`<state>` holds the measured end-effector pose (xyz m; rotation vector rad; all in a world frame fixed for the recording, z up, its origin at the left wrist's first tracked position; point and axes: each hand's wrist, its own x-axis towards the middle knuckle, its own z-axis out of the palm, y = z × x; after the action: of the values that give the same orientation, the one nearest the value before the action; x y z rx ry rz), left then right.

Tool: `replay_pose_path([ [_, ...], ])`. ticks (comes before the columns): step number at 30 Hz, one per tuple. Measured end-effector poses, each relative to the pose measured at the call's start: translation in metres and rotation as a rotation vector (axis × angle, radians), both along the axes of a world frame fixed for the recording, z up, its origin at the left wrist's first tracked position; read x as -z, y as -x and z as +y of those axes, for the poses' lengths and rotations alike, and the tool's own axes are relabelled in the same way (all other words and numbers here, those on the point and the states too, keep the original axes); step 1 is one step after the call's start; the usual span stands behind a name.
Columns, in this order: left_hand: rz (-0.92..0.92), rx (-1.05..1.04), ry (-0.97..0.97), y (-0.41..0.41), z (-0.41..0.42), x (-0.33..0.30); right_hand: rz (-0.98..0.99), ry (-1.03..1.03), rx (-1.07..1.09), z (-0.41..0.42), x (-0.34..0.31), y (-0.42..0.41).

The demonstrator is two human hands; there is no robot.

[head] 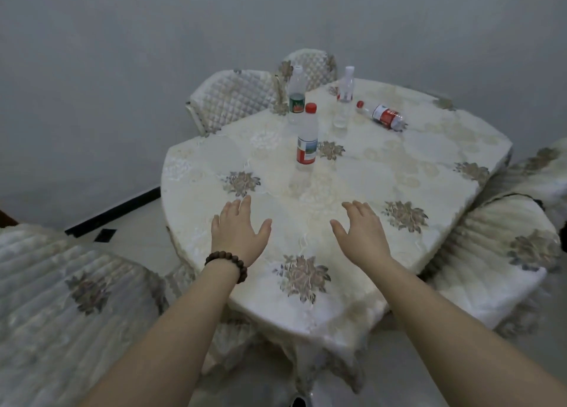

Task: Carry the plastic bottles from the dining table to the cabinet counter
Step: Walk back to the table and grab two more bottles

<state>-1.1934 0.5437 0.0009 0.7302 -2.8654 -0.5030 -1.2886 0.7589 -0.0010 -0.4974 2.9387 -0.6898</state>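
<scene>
Four plastic bottles sat on the dining table [352,210]. Three stood upright: a red-capped bottle [306,143] near the centre, a white-capped bottle [296,95] at about 11 o'clock from it, and a clear bottle [344,98] at 1 o'clock. The fourth bottle [383,116] lay on its side at 2 o'clock, cap pointing toward 10 o'clock. The left hand [237,230] and right hand [360,228] hovered over the near edge, fingers spread, holding nothing.

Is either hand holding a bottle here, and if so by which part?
Nothing is held. The left hand and right hand hover open over the table, short of the nearest bottle.
</scene>
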Motion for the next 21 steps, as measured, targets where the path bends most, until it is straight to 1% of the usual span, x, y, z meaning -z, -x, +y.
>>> replay_pose_path([
  [8, 0.025, 0.009, -0.036, 0.106, -0.057, 0.008, -0.039, 0.059, 0.026, -0.055, 0.005, 0.104],
  [15, 0.008, 0.114, -0.081, 0.194, -0.114, 0.022, -0.082, 0.134, 0.155, -0.109, 0.020, 0.165],
  [18, 0.027, 0.164, -0.109, 0.223, -0.138, 0.025, -0.085, 0.232, 0.216, -0.137, 0.018, 0.192],
  [21, 0.058, 0.208, -0.161, 0.246, -0.157, 0.028, -0.113, 0.417, 0.297, -0.166, 0.015, 0.220],
])
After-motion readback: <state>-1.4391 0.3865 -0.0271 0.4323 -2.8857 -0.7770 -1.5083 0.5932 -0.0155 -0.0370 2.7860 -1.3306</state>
